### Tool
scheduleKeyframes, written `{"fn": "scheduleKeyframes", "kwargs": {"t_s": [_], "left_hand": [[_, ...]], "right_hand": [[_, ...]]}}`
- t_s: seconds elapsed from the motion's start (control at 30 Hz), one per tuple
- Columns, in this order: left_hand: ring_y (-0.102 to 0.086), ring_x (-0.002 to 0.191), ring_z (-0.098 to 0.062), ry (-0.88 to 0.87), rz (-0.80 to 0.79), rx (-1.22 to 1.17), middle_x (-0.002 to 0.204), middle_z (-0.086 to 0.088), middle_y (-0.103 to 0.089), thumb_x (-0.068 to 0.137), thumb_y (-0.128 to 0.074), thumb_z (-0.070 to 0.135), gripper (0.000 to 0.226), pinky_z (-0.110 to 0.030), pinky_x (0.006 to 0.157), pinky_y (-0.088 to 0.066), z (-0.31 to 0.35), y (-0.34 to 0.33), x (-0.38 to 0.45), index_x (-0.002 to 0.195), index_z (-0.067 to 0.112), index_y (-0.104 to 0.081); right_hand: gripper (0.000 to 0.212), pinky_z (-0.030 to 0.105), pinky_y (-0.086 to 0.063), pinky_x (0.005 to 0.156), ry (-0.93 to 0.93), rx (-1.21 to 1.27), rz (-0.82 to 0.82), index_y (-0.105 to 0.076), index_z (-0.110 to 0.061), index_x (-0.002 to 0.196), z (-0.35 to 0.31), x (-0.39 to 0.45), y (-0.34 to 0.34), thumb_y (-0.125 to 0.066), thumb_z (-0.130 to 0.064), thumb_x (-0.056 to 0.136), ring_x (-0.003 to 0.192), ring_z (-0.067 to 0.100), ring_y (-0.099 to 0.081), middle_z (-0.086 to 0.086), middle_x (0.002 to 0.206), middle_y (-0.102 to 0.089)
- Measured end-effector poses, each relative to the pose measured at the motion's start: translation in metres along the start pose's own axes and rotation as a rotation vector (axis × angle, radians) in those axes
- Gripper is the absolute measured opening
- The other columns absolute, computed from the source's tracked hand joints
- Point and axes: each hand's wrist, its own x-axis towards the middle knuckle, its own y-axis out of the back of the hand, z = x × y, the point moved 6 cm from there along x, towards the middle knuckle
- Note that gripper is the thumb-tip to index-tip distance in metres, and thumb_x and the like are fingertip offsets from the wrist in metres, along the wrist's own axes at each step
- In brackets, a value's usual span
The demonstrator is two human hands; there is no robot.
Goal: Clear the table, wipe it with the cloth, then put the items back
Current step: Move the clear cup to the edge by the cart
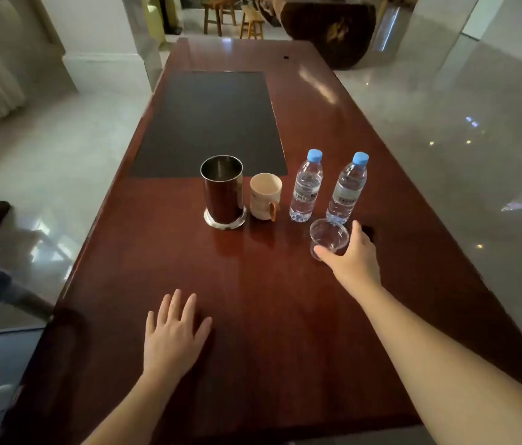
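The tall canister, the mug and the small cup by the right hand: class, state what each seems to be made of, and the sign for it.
Tall canister: probably metal; shiny reflective inside, silvery base, glossy dark wall.
Mug: likely ceramic; opaque cream, thick rim, brownish handle.
Small cup: clear thin plastic, apparently; the table shows through it. The right hand grips it.

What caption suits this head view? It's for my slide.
Right hand grips a clear plastic cup beside two water bottles.

glossy wooden table (253,300), clear plastic cup (328,237)
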Motion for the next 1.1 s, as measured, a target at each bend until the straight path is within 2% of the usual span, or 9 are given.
{"fn": "scheduleKeyframes", "kwargs": {"t_s": [0.13,0.27,0.4,0.5,0.6,0.73,0.93,1.0,1.1], "left_hand": [[-0.006,0.150,-0.023,0.040,0.021,0.026,0.162,-0.005,-0.018,0.082,-0.006,0.076,0.087,-0.050,0.119,-0.010,-0.007,-0.020,-0.002,0.152,0.029,-0.027],[-0.004,0.150,-0.021,0.059,0.039,0.052,0.162,-0.003,-0.018,0.083,-0.007,0.076,0.086,-0.049,0.120,-0.005,-0.011,-0.035,-0.003,0.152,0.029,-0.028],[-0.006,0.149,-0.019,0.069,0.058,0.065,0.160,-0.003,-0.022,0.087,-0.012,0.075,0.081,-0.047,0.120,-0.005,-0.014,-0.040,-0.003,0.151,0.029,-0.032],[-0.009,0.149,-0.019,0.075,0.057,0.083,0.160,-0.003,-0.025,0.087,-0.015,0.074,0.080,-0.047,0.120,-0.007,-0.013,-0.040,-0.003,0.150,0.029,-0.034],[-0.010,0.149,-0.019,0.080,0.061,0.092,0.159,-0.003,-0.026,0.087,-0.012,0.075,0.081,-0.046,0.120,-0.006,-0.013,-0.039,-0.003,0.150,0.029,-0.035],[-0.009,0.149,-0.017,0.081,0.059,0.097,0.159,-0.002,-0.025,0.088,-0.012,0.075,0.079,-0.044,0.120,-0.005,-0.013,-0.038,-0.004,0.149,0.030,-0.035],[-0.010,0.149,-0.018,0.088,0.049,0.088,0.159,-0.002,-0.026,0.088,-0.014,0.075,0.079,-0.042,0.120,-0.001,-0.012,-0.036,-0.004,0.149,0.030,-0.036],[-0.010,0.149,-0.018,0.087,0.044,0.089,0.159,-0.002,-0.026,0.089,-0.014,0.074,0.078,-0.042,0.120,-0.001,-0.012,-0.035,-0.005,0.149,0.030,-0.036],[-0.008,0.149,-0.018,0.087,0.037,0.084,0.159,-0.001,-0.025,0.089,-0.014,0.074,0.077,-0.042,0.120,0.000,-0.012,-0.036,-0.005,0.150,0.030,-0.034]], "right_hand": [[0.115,0.043,-0.030,0.111,-0.122,0.125,-0.013,-0.011,-0.021,0.155,0.032,0.012,-0.020,-0.077,-0.059,0.069,0.146,0.024,-0.022,0.006,0.160,-0.023],[0.123,0.040,-0.028,0.111,-0.186,0.267,-0.039,-0.009,-0.026,0.155,0.057,0.027,-0.044,-0.081,-0.061,0.061,0.146,0.021,-0.023,0.001,0.162,-0.019],[0.125,0.043,-0.030,0.113,-0.194,0.375,-0.076,-0.013,-0.029,0.153,0.074,0.037,-0.066,-0.082,-0.063,0.055,0.144,0.020,-0.028,0.000,0.159,-0.025],[0.119,0.041,-0.035,0.110,-0.183,0.439,-0.075,-0.018,-0.032,0.151,0.079,0.044,-0.075,-0.081,-0.063,0.055,0.140,0.020,-0.035,-0.004,0.155,-0.035],[0.104,0.027,-0.036,0.099,-0.150,0.483,-0.036,-0.031,-0.034,0.145,0.077,0.047,-0.080,-0.081,-0.062,0.057,0.130,0.013,-0.046,-0.009,0.143,-0.048],[0.087,0.016,-0.037,0.086,-0.123,0.514,0.034,-0.040,-0.044,0.132,0.074,0.049,-0.081,-0.080,-0.061,0.057,0.107,-0.002,-0.052,-0.031,0.118,-0.053],[0.082,0.021,-0.042,0.095,-0.139,0.556,0.077,-0.045,-0.034,0.134,0.073,0.049,-0.087,-0.079,-0.055,0.063,0.112,0.002,-0.055,-0.022,0.125,-0.054],[0.080,0.020,-0.041,0.094,-0.129,0.550,0.083,-0.046,-0.034,0.134,0.072,0.049,-0.086,-0.079,-0.055,0.064,0.114,0.003,-0.055,-0.021,0.125,-0.055],[0.083,0.013,-0.037,0.087,-0.110,0.559,0.086,-0.044,-0.034,0.134,0.067,0.048,-0.084,-0.077,-0.059,0.062,0.108,-0.004,-0.054,-0.022,0.126,-0.055]]}}
